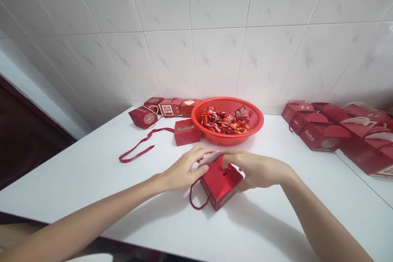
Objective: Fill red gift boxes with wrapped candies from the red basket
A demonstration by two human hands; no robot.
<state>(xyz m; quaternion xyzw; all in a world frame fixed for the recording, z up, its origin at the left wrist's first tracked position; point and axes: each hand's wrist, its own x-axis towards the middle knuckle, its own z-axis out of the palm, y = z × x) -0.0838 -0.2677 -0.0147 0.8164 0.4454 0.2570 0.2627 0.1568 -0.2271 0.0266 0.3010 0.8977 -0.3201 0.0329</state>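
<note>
A small red gift box (223, 192) rests on the white table in front of me, its near face printed with a gold emblem. My left hand (183, 168) grips its left side, thumb on the edge beside a raised pale flap. From the right, my right hand (257, 168) holds the box, with fingers bent in at the top opening and the rest hidden behind the side wall. A dark red cord (198, 205) loops out from the box's left side onto the table. The box's inside is partly covered by my fingers.
Just behind stands a red plastic basket (229, 136) filled with wrapped candies (224, 120). A red box (186, 133) with a slot and a red ribbon (136, 155) lie to its left. More red boxes (144, 117) line the wall; several others (322, 131) crowd the right.
</note>
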